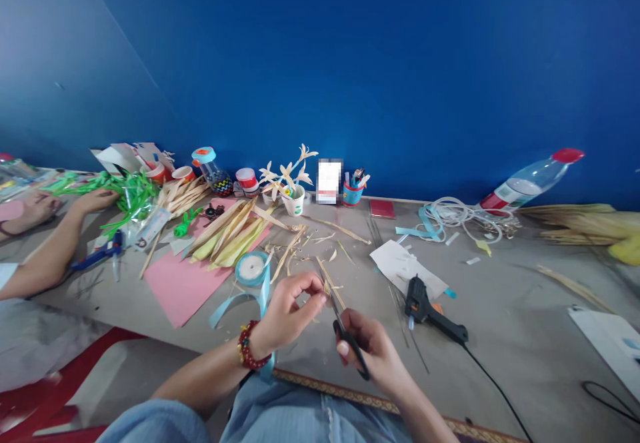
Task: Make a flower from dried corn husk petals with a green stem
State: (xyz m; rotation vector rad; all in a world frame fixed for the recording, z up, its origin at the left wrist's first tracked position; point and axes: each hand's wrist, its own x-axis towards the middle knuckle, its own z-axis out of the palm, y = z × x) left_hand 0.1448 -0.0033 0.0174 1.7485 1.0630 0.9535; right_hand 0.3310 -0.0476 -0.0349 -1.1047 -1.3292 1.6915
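My right hand [371, 348] is closed round the black handles of a pair of scissors [349, 343], whose blades point up and away toward my left fingertips. With thumb and forefinger my left hand [295, 306] pinches a small pale piece of dried husk [328, 288] beside the blades. Whether the blades touch that piece is too small to tell. Thin husk strips and scraps [295, 243] lie on the table just beyond both hands. A roll of light blue ribbon [252, 268] sits left of them, its loose end running down past my left wrist.
A black glue gun [425, 306] lies to the right, with its cord trailing to the front edge. Corn husks [225, 236] rest on pink paper [185, 283]. Husk flowers stand in a white cup [294, 202]. Another person's arms [60, 243] reach in at left, near green stems [130, 196].
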